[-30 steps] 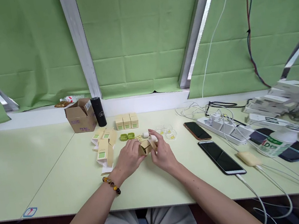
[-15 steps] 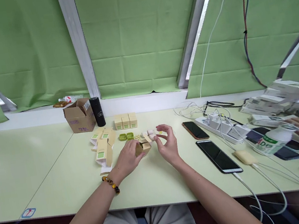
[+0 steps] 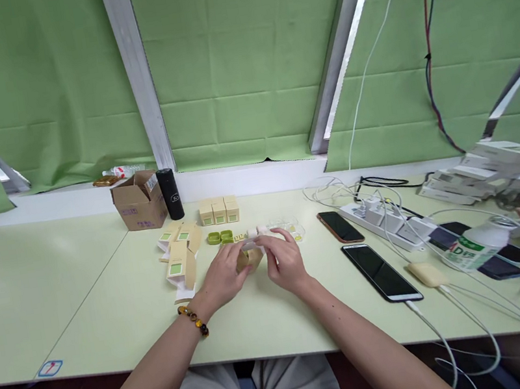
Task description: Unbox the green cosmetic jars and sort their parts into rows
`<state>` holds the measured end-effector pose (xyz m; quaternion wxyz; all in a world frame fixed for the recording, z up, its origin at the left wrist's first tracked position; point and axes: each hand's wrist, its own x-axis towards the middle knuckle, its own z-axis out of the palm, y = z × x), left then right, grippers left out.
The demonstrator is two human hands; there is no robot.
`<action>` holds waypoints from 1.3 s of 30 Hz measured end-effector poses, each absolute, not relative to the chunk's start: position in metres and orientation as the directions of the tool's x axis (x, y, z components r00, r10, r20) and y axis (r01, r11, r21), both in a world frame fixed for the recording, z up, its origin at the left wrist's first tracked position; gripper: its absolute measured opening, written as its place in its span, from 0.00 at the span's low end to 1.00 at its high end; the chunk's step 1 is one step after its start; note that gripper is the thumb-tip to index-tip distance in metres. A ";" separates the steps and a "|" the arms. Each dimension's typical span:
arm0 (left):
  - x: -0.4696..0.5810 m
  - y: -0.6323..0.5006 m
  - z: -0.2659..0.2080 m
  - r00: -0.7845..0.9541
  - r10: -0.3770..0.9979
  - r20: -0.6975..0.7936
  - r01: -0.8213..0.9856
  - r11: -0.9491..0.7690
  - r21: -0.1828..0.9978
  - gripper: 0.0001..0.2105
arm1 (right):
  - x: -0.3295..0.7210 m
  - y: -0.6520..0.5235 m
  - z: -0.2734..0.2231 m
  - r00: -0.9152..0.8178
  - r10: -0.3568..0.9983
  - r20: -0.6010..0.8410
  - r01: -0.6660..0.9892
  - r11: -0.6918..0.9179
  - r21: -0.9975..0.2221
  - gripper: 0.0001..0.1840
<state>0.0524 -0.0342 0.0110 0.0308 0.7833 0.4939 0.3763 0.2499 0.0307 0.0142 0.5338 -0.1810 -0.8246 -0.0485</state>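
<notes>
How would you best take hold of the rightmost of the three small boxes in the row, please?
I'd come from above and pinch the right box across its front and back faces, near the top. It is boxy with flat faces, and its left side sits close against the middle box, leaving little finger room there; its right side looks free.

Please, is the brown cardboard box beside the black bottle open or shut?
Open: the cardboard box has its top flaps standing apart. Its contents cannot be seen.
</notes>
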 end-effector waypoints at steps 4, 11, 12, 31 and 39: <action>0.051 -0.034 0.008 0.219 0.804 0.553 0.772 -0.490 0.406 0.30 | 0.255 0.037 0.016 -0.264 0.488 0.832 0.540 0.790 -0.292 0.18; 0.049 -0.031 0.004 0.205 0.806 0.555 0.782 -0.476 0.403 0.32 | 0.252 0.040 0.010 -0.308 0.597 0.741 0.577 0.736 -0.353 0.23; 0.049 -0.031 0.003 0.200 0.810 0.552 0.782 -0.472 0.408 0.33 | 0.252 0.040 0.010 -0.333 0.593 0.733 0.570 0.746 -0.345 0.23; 0.050 -0.028 0.003 0.124 0.866 0.485 0.752 -0.400 0.523 0.31 | 0.252 0.036 0.011 -0.437 0.493 0.752 0.410 0.854 -0.321 0.13; 0.051 -0.031 0.004 0.187 0.807 0.561 0.781 -0.468 0.413 0.34 | 0.252 0.032 0.017 -0.281 0.643 0.712 0.381 0.756 -0.532 0.08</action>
